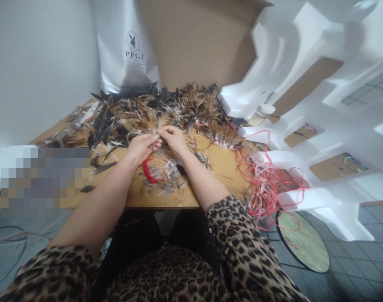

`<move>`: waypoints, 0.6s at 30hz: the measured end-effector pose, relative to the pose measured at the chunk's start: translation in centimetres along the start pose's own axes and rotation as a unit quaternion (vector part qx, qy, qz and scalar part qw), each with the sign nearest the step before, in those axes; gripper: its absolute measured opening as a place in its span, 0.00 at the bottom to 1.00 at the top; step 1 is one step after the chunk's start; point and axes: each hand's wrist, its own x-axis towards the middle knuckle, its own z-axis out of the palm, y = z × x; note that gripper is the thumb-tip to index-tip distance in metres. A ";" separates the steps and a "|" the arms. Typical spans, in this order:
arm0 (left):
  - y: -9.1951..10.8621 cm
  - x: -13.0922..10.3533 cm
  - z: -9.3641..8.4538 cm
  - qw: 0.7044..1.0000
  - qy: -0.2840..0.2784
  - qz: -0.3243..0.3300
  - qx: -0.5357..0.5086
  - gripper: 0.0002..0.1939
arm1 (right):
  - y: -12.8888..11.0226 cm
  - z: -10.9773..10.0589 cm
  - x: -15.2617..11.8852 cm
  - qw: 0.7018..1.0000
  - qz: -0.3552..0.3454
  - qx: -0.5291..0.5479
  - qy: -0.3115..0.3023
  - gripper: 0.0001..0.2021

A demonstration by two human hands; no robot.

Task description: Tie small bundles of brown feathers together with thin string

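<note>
My left hand [143, 147] and my right hand [172, 137] meet fingertip to fingertip above the front of the table. Both are pinched closed at the base of a small bunch of brown feathers [153, 122], whose tips fan out away from me. Just beyond lies a broad heap of brown and black feathers [194, 105]. Below my hands a curved red strip [149, 171] rests beside a tangle of pale scraps and feather bits [169, 174]. What exactly sits between the fingertips is too small to make out.
Tangled red string [265, 188] hangs over the table's right edge. White foam packing pieces [273, 54] stand along the right side. A silver bag [128, 46] and a large cardboard sheet [197, 42] rise behind the heap. A round flat disc [303, 241] is near the tiled floor.
</note>
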 end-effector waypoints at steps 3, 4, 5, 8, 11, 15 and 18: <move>-0.1 -0.1 0.0 1.000 0.003 0.010 0.021 0.05 | 0.2 0.0 0.0 1.000 -0.012 -0.006 -0.004 0.10; -0.1 -0.1 0.1 0.999 0.004 0.014 0.028 0.05 | 0.2 0.0 0.0 1.000 -0.014 -0.005 -0.008 0.10; -0.1 -0.1 0.1 0.999 0.007 0.019 0.034 0.06 | 0.3 0.0 0.1 1.000 -0.013 -0.002 -0.011 0.10; 0.2 0.0 0.0 0.998 0.027 0.039 0.034 0.06 | 0.7 -0.4 0.5 1.000 0.005 0.009 -0.012 0.10; 0.7 0.1 -0.3 0.995 0.074 0.062 0.002 0.04 | 1.2 -1.2 1.1 1.000 0.005 -0.005 0.021 0.11; 1.3 0.2 -0.7 0.988 0.130 0.071 -0.034 0.03 | 2.0 -2.4 1.7 0.994 -0.022 -0.099 0.049 0.08; 1.3 0.2 -0.8 0.987 0.135 0.071 -0.043 0.02 | 2.5 -3.0 2.0 0.977 -0.048 -0.208 0.029 0.06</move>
